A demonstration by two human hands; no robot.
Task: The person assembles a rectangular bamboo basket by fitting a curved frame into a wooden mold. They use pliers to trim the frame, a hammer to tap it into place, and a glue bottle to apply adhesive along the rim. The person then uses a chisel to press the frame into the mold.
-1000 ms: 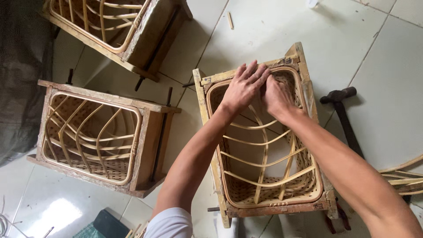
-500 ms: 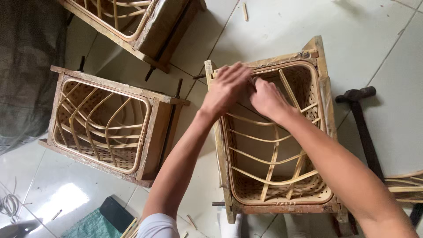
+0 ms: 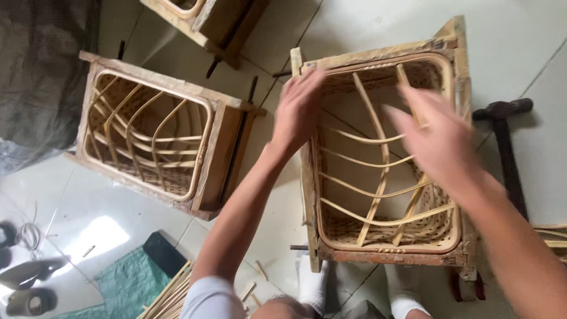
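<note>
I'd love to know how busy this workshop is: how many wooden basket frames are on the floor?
3: one under the hands, one to its left, one cut off at the top edge. Others may lie outside the view.

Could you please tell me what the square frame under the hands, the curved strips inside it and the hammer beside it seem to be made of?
The square tan frame looks like unfinished wood: rough, worn edges. The pale curved strips appear to be rattan or cane: thin, bent, with a woven mesh at the walls. The dark hammer looks metal-headed; its dark handle could be wood or metal, unclear.
</note>
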